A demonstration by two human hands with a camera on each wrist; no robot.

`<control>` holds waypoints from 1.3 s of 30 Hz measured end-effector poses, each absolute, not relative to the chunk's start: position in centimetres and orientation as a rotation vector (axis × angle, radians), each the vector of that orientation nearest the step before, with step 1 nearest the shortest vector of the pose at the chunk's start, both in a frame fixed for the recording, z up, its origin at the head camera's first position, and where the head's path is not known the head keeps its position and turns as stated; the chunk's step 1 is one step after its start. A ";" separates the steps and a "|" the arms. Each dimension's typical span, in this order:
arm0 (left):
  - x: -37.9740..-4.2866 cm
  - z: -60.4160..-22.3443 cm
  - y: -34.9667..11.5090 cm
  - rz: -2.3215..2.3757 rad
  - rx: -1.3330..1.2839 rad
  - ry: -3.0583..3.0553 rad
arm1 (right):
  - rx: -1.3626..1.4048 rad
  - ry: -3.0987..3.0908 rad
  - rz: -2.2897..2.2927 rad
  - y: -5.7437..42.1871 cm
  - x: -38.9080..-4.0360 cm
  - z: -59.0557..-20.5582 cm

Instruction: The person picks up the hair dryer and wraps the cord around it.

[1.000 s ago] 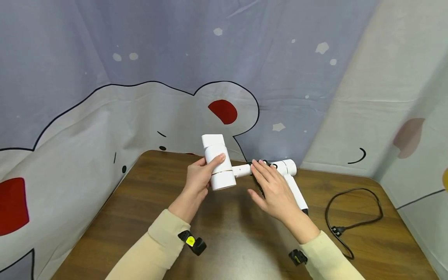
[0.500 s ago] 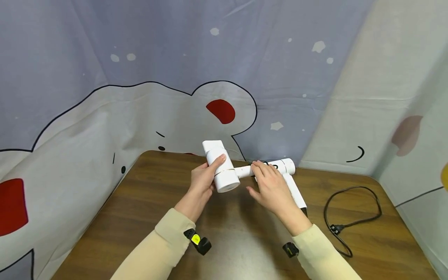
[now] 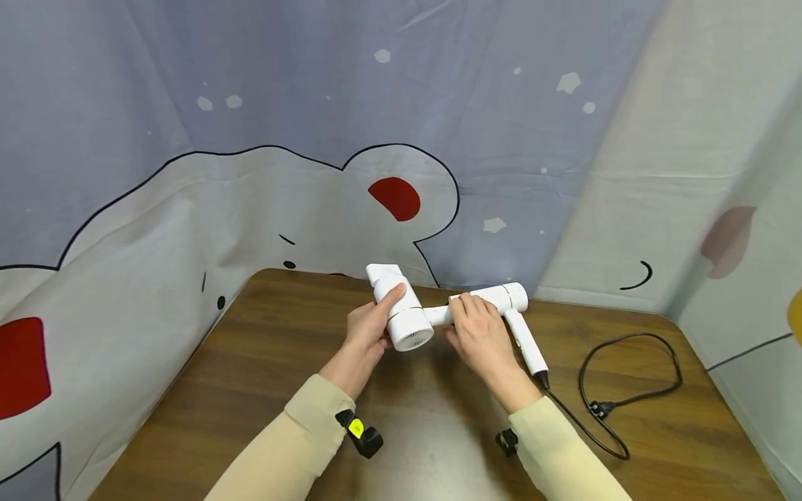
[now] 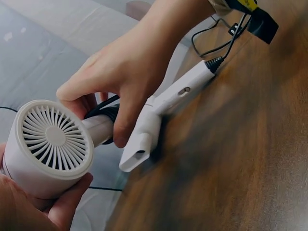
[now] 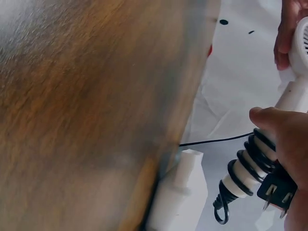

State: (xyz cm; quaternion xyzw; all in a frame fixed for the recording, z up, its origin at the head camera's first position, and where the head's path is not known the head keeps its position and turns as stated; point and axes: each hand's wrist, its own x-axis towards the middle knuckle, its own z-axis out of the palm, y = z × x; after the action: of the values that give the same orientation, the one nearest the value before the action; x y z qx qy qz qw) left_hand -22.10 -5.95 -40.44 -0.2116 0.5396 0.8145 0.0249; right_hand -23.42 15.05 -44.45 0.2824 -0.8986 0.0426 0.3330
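The left hand [image 3: 370, 327] grips the barrel of the held hair dryer [image 3: 410, 321], white, over the far part of the wooden table [image 3: 401, 445]; its thumb lies across the barrel, while most of its fingers are hidden behind it. The right hand [image 3: 481, 341] grips the same dryer's handle, covering much of it and hiding it almost wholly from the head view. The right wrist view shows the black wound cord [image 5: 245, 166] round that handle and a dark plug [image 5: 276, 187] with metal prongs, partly covered by the hand; there the dryer's vent and the left hand are cut off at the frame's right edge. At the far edge, to the right, lies the second hair dryer [image 3: 503, 298], also white, its near end on the left masked by the right hand in the head view; the left wrist view shows its flat nozzle [image 4: 134, 154]. In the right wrist view that dryer is blurred. Its black cord [image 3: 651, 395] loops over the right side. The patterned curtain [image 3: 282, 76] hangs behind. The yellow patch [image 3: 356, 428] on the left wrist camera bears marks too small to read, as are any beside the grey switch [image 4: 185, 90] on the second dryer's handle.
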 end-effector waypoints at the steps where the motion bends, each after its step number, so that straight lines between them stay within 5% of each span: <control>1: -22.1 -40.5 -5.9 2.516 -0.657 1.668 | 0.734 -2.333 0.110 15.1 -23.5 -44.5; 17: -21.7 -40.2 -6.1 2.456 -0.599 1.658 | 0.820 -2.151 0.206 16.1 -24.4 -44.1; 39: -19.4 -34.2 -7.2 2.370 -0.121 1.653 | 0.594 -2.255 0.916 18.1 -24.3 -41.2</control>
State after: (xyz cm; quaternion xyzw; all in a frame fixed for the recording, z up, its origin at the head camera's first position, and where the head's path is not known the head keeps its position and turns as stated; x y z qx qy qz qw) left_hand -19.38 -7.23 -34.20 -0.0416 0.5671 0.8132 0.1242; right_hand -24.30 18.09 -41.18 0.2250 -0.8549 0.3474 0.3128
